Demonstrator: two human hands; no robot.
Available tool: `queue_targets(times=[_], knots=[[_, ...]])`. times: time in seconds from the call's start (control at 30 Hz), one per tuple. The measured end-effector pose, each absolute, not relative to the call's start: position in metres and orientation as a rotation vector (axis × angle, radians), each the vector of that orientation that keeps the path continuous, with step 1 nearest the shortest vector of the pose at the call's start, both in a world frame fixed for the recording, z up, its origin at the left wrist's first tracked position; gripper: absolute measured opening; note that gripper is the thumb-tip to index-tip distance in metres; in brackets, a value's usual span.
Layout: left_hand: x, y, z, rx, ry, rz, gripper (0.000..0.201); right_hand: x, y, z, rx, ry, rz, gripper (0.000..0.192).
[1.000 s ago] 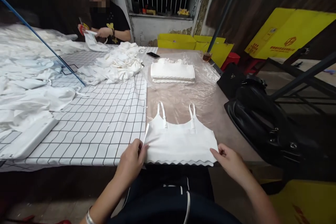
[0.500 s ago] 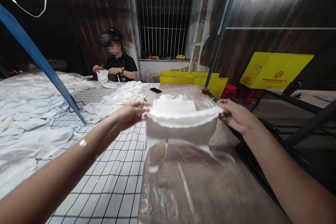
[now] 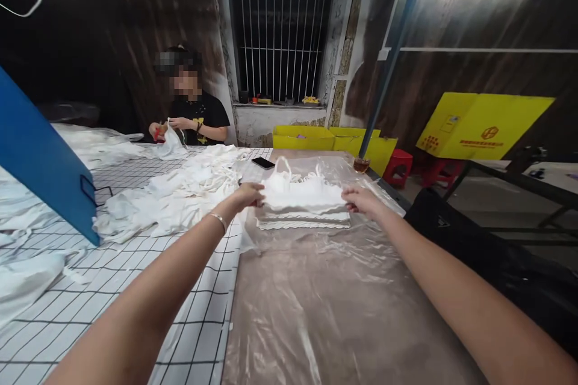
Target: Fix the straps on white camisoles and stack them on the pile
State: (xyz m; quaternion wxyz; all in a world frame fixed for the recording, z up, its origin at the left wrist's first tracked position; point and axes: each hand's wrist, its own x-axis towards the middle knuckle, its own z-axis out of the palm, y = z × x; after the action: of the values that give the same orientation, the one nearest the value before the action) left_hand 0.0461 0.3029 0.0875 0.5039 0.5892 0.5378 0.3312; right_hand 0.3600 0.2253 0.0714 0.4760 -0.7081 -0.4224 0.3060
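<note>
A white camisole-like garment with thin straps [image 3: 304,197] is stretched sideways between my two hands, over the near side of a stack of similar white garments [image 3: 307,222]. My left hand [image 3: 249,194] pinches its left end. At the right end, my right hand [image 3: 361,200] has thumb and fingers closed on the cloth. The garment's straps stand up in loops at the back. Beneath the stack, a clear plastic sheet [image 3: 311,307] covers the brownish table top.
Loose white garments [image 3: 180,192] cover the checked cloth [image 3: 194,289] on the left. A phone [image 3: 263,163] lies behind the stack, and a glass of brown drink [image 3: 361,165] stands back right. A blue post [image 3: 45,150] rises at left. Across the table, a person [image 3: 198,114] handles white cloth.
Both hands have moved closer together and brought the garment from above the plastic sheet onto the stack. My view has shifted slightly. The person opposite has lifted their cloth.
</note>
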Motion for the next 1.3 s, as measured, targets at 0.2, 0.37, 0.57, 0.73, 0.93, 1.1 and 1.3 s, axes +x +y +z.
queue_targets(times=[0.2, 0.37, 0.57, 0.73, 0.93, 1.1, 1.3], knots=[[0.06, 0.292, 0.039, 1.805, 1.445, 0.84, 0.056, 0.354, 0.214, 0.026, -1.903, -1.336, 0.217, 0.031], [0.09, 0.297, 0.031, 2.53, 1.422, 0.383, 0.06, 0.326, 0.23, 0.015, -1.956, -1.995, -0.232, 0.055], [0.084, 0.337, 0.03, 2.388, 1.585, 0.287, 0.056, 0.342, 0.277, 0.019, -2.067, -1.948, 0.056, 0.047], [0.064, 0.361, 0.035, 2.333, 1.743, 0.443, 0.046, 0.363, 0.282, 0.04, -2.236, -1.558, -0.145, 0.034], [0.076, 0.373, 0.037, 2.235, 1.898, 0.625, 0.021, 0.356, 0.285, 0.047, -2.364, -1.528, -0.185, 0.019], [0.046, 0.372, 0.036, 2.158, 2.026, 0.815, 0.034, 0.353, 0.272, 0.055, -2.224, -1.403, -0.301, 0.051], [-0.063, 0.365, 0.053, 1.771, 2.396, 0.844, 0.033, 0.341, 0.198, 0.075, -1.888, -1.401, -0.426, 0.066]])
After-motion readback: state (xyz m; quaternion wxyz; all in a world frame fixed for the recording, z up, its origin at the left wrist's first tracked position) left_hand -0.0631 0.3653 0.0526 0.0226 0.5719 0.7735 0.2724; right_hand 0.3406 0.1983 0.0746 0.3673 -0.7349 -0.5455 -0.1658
